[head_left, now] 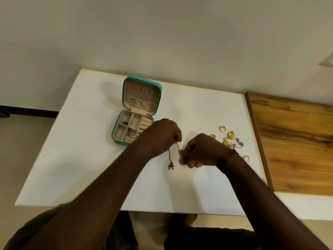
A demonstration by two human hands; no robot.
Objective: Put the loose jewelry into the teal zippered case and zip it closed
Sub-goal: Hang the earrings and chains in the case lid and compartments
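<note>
The teal zippered case (117, 136) lies open on the white table, its lid (142, 93) tilted back. Its beige compartments hold a small dark piece (124, 123) and a triangular gold pendant (132, 138). My left hand (160, 137) pinches a silver chain (170, 160) just right of the case; a dark pendant hangs from it down to the table. My right hand (200, 150) pinches the same chain's other end. Loose gold rings (222, 129) and gold and silver earrings (231, 135) lie to the right of my right hand.
The white table (90, 168) meets a wooden surface (295, 141) along its right side. A wall rises directly behind the table. Another gold ring (246, 157) lies by my right wrist, which wears a red thread band.
</note>
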